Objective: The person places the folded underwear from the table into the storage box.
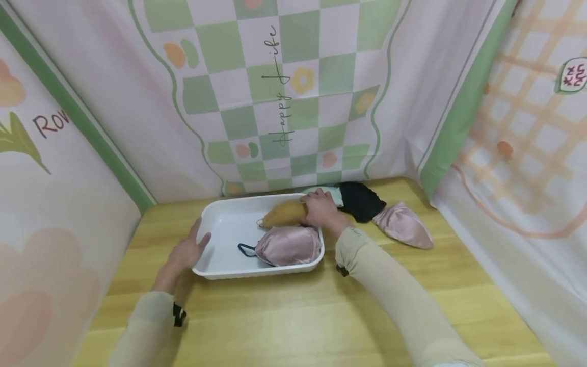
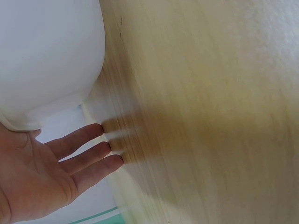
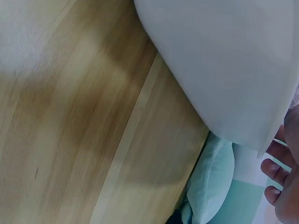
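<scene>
A white rectangular tray stands on the wooden table. My left hand holds its left rim, thumb inside, other fingers straight down outside. In the tray's back right lies a plump mustard pouch with a thin pale loop at its left end. My right hand reaches over the right rim and grips the pouch's right end; outside the rim, some fingers show loosely bent. In front of the mustard pouch lies a gathered pink satin pouch with a black cord loop.
Right of the tray, a black cloth item and a pink satin piece lie on the table. A mint-green cloth item is behind the tray's right corner. Printed curtains close off the back and sides.
</scene>
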Available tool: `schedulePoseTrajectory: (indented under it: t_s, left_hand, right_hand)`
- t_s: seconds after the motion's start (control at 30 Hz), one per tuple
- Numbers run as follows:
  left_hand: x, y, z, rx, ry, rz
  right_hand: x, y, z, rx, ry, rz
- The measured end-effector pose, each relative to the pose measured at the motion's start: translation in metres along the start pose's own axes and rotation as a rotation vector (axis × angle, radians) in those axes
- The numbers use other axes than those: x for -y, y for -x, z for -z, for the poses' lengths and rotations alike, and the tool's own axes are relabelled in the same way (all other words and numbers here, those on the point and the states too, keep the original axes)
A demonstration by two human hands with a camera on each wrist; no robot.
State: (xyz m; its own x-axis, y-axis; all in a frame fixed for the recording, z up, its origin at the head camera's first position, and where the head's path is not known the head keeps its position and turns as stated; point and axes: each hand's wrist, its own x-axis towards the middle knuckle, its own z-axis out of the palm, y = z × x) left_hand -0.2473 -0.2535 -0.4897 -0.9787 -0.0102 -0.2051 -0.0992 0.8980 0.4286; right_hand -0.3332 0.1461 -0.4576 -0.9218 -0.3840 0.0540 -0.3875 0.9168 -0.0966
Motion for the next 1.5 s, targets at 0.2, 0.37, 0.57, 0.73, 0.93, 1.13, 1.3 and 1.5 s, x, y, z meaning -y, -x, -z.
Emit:
schedulePoseTrajectory:
  t_s: [0.2, 0.37, 0.57, 0.73, 0.93, 1.13, 1.3, 1.5]
  left_hand:
    - [0.0, 0.0, 0.001, 0.015, 0.019, 0.018]
    - [-0.001, -0.002, 0.004, 0.02, 0.029, 0.027]
    - [-0.001, -0.002, 0.005, 0.034, 0.028, 0.036]
    - [-0.001, -0.001, 0.003, 0.037, 0.027, 0.035]
    - [-0.001, -0.002, 0.002, 0.038, 0.015, 0.03]
    - [-0.001, -0.001, 0.002, 0.039, 0.012, 0.023]
    - [0.0, -0.001, 0.001, 0.038, 0.006, 0.015]
    - [-0.001, -0.001, 0.001, 0.033, 0.0, 0.007]
  right_hand:
    - [0.001, 0.002, 0.003, 0.004, 0.018, 0.003]
    - [0.002, 0.005, 0.009, -0.004, -0.013, 0.0]
    - [0.002, 0.008, 0.014, -0.028, -0.097, 0.012]
    - [0.002, 0.009, 0.015, -0.077, -0.236, -0.003]
    - [-0.002, 0.008, 0.014, -0.117, -0.391, -0.045]
    - [-0.005, 0.011, 0.016, -0.145, -0.54, -0.055]
    - [-0.006, 0.015, 0.019, -0.143, -0.577, -0.056]
    - [-0.009, 0.024, 0.025, -0.132, -0.598, -0.061]
